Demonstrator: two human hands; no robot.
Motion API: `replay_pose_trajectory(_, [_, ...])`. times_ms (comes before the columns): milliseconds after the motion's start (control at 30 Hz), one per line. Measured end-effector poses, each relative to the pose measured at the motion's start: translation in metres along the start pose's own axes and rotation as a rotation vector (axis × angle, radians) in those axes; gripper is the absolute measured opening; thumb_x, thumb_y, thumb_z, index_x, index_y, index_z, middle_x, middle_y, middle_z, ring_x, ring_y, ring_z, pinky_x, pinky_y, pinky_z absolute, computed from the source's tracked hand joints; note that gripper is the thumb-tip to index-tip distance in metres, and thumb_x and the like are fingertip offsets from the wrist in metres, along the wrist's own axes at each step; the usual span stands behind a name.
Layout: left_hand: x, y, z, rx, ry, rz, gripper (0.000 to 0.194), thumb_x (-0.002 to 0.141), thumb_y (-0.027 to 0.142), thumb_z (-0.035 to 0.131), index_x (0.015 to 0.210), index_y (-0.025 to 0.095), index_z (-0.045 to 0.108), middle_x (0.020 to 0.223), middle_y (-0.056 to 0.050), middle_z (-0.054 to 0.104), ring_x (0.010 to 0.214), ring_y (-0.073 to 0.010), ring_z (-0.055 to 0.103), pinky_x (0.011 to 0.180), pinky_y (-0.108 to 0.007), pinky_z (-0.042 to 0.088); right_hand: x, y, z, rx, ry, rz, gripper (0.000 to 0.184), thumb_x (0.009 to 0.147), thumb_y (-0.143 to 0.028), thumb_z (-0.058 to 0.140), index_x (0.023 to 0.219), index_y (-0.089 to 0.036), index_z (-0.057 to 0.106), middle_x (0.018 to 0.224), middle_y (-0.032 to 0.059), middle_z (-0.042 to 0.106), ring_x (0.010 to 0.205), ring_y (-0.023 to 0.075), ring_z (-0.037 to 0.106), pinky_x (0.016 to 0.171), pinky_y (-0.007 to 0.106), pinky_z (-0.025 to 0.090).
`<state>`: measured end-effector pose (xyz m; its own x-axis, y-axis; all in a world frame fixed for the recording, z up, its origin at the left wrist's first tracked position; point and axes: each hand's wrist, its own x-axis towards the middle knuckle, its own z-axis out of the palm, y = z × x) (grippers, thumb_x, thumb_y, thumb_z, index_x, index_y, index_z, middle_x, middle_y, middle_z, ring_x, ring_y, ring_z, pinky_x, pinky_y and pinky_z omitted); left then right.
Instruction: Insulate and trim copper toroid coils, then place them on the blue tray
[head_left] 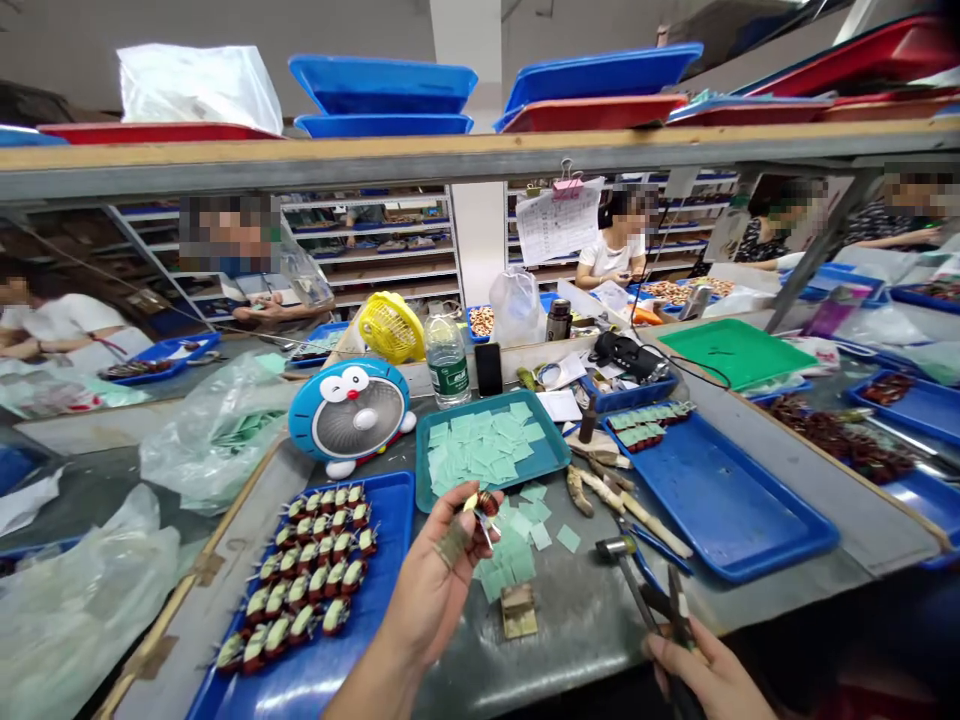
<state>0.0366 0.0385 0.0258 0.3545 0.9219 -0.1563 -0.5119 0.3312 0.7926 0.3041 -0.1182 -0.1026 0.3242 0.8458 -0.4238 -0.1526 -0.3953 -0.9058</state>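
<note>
My left hand (439, 570) is raised over the bench, pinching a small copper-wound coil (486, 503) between thumb and fingers. Pale green paper squares (506, 565) lie loose on the bench beneath it, near a small metal block (518, 611). At lower right, my right hand (712, 675) is closed around a tool with dark handles, which looks like pliers (679, 600). A small hammer (616, 548) reaches toward those fingertips; I cannot tell whether they touch its handle. To the left, a blue tray (390, 530) bears rows of finished-looking coils (315, 560) with pale tops.
A teal tray (555, 455) of green squares stands behind my left hand. Nearby are a cartoon fan (349, 415), a water bottle (448, 365) and worn hand tools (600, 490). Another blue tray (742, 500) lies right. A shelf (480, 155) crosses above; several people sit beyond.
</note>
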Motion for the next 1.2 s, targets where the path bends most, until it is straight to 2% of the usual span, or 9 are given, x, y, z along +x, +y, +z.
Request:
replay_pose_trajectory(167, [0.006,-0.005,0.007,-0.027,0.054,0.0,0.043,0.091,0.029,0.077,0.132,0.023,0.065,0.124,-0.01,0.07,0.085,-0.0127,0.065,0.08,-0.025,0.052,0.021,0.005,-0.009,-0.212,0.029,-0.138,0.046,0.078,-0.057,0.074,0.106,-0.02,0.07,0.075,0.0021,0.068,0.069,0.021,0.061,0.071,0.031,0.048])
replay_pose_trajectory(300, [0.009,-0.005,0.011,-0.143,0.05,-0.093,0.04,0.09,0.031,0.077,0.128,0.023,0.067,0.12,-0.01,0.071,0.071,-0.0095,0.06,0.07,-0.024,0.052,0.017,-0.018,0.001,-0.483,0.233,-0.358,0.031,0.084,-0.052,0.068,0.092,-0.022,0.07,0.084,0.0051,0.068,0.071,0.0221,0.058,0.073,0.033,0.046])
replay_pose_trajectory(500, [0.01,-0.011,0.015,-0.241,0.042,-0.211,0.034,0.086,0.037,0.08,0.116,0.023,0.074,0.111,-0.008,0.074,0.063,-0.0076,0.055,0.066,-0.024,0.053,0.002,-0.081,0.049,-0.364,-0.021,-0.463,0.025,0.097,-0.045,0.057,0.091,-0.021,0.063,0.091,0.0042,0.067,0.086,0.0214,0.061,0.079,0.029,0.047])
replay_pose_trajectory(700, [0.004,-0.017,0.014,-0.139,0.124,-0.252,0.042,0.079,0.045,0.086,0.107,0.016,0.074,0.099,-0.009,0.077,0.063,-0.0097,0.062,0.064,-0.022,0.055,0.003,-0.118,0.085,-0.334,-0.115,-0.59,0.021,0.101,-0.037,0.052,0.107,-0.02,0.062,0.102,0.0043,0.066,0.098,0.02,0.062,0.088,0.027,0.047])
replay_pose_trajectory(833, [-0.001,-0.027,0.013,-0.065,0.129,-0.248,0.042,0.084,0.051,0.08,0.102,0.013,0.072,0.093,-0.008,0.076,0.066,-0.0111,0.064,0.066,-0.022,0.055,0.006,-0.122,0.094,-0.394,-0.145,-0.665,0.017,0.1,-0.031,0.054,0.11,-0.02,0.062,0.102,0.0048,0.065,0.094,0.0182,0.062,0.085,0.027,0.049])
replay_pose_trajectory(967, [-0.004,-0.04,0.014,0.006,0.068,-0.289,0.042,0.089,0.053,0.073,0.098,0.012,0.07,0.088,-0.007,0.073,0.066,-0.0112,0.062,0.065,-0.022,0.052,0.01,-0.116,0.091,-0.48,-0.188,-0.818,0.011,0.098,-0.027,0.059,0.107,-0.02,0.062,0.136,0.0104,0.057,0.122,0.0214,0.058,0.104,0.03,0.045])
replay_pose_trajectory(1033, [-0.006,-0.044,0.016,0.06,0.033,-0.302,0.043,0.09,0.056,0.07,0.093,0.012,0.069,0.081,-0.005,0.07,0.064,-0.0107,0.06,0.063,-0.021,0.049,0.012,-0.111,0.089,-0.505,-0.23,-0.867,0.009,0.097,-0.026,0.061,0.104,-0.02,0.063,0.137,0.0109,0.058,0.126,0.0226,0.058,0.108,0.032,0.044])
replay_pose_trajectory(1100, [-0.007,-0.047,0.017,0.167,-0.017,-0.296,0.046,0.092,0.058,0.066,0.089,0.012,0.068,0.077,-0.004,0.068,0.062,-0.0107,0.059,0.062,-0.022,0.047,0.012,-0.107,0.088,-0.46,-0.222,-0.844,0.012,0.098,-0.027,0.061,0.108,-0.02,0.063,0.125,0.0105,0.065,0.115,0.022,0.064,0.102,0.033,0.049])
replay_pose_trajectory(1200, [-0.01,-0.046,0.015,0.442,-0.125,-0.221,0.05,0.097,0.06,0.055,0.095,0.012,0.069,0.08,-0.006,0.07,0.066,-0.0143,0.063,0.065,-0.025,0.048,0.009,-0.102,0.093,-0.205,-0.174,-0.624,0.02,0.099,-0.036,0.059,0.111,-0.02,0.062,0.104,0.0083,0.069,0.089,0.0189,0.07,0.082,0.031,0.057])
